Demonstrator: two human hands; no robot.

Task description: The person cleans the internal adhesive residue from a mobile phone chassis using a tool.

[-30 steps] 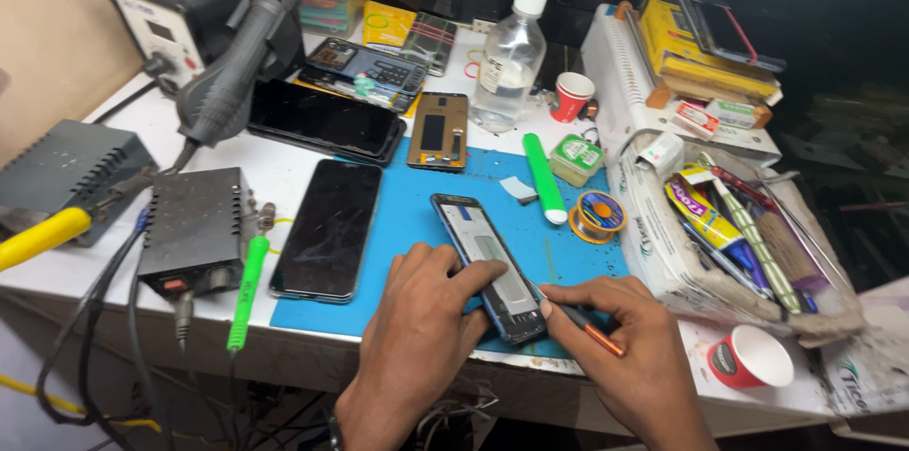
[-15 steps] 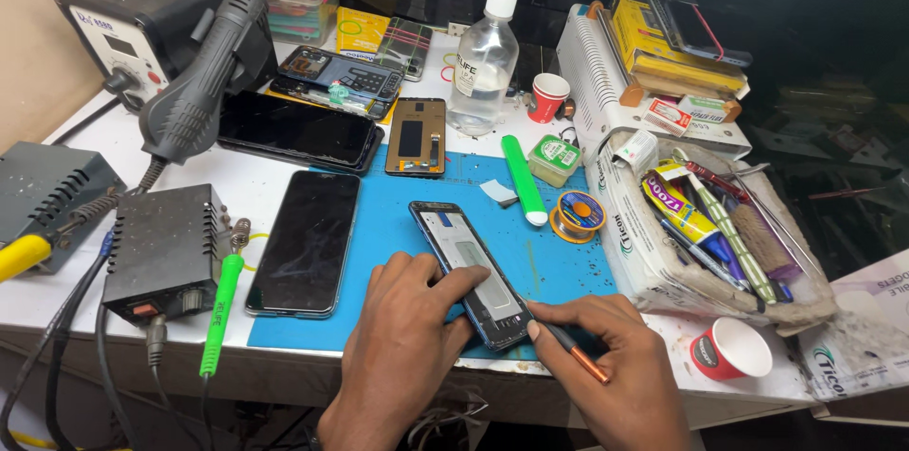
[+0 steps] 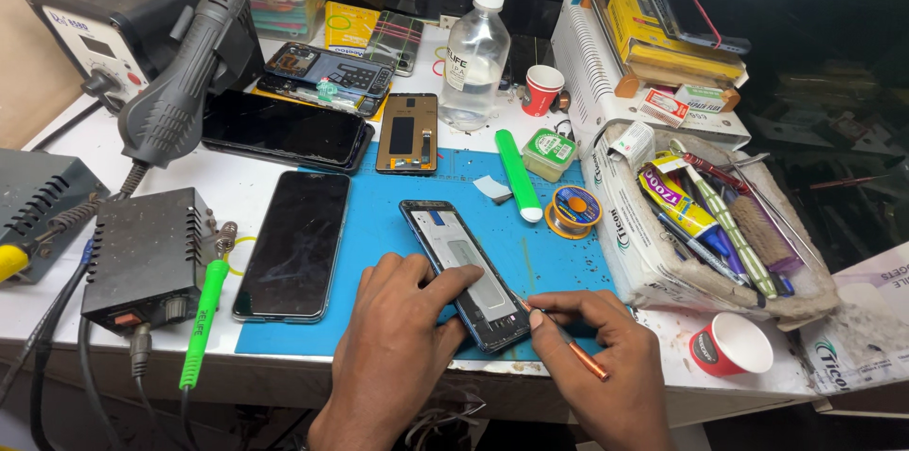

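An opened phone (image 3: 461, 267) with a blue frame lies tilted on the blue work mat (image 3: 379, 224), its inside facing up. My left hand (image 3: 398, 328) rests on its left side, index finger laid across the lower half. My right hand (image 3: 606, 366) pinches a thin orange-handled tool (image 3: 573, 347) whose tip touches the phone's lower right edge. A black phone (image 3: 294, 243) lies flat to the left, half on the mat.
A green soldering iron (image 3: 204, 318) and its grey station (image 3: 142, 257) sit at the left, a hot-air gun (image 3: 185, 72) behind. A spray bottle (image 3: 473, 49), solder spool (image 3: 573, 210), green tube (image 3: 516, 172), tool box (image 3: 710, 224) and red cups (image 3: 729, 345) crowd the table's right.
The view has shifted left and down. My left index finger has slid further across the phone, and my right hand has brought the tool tip against the phone's lower right edge.
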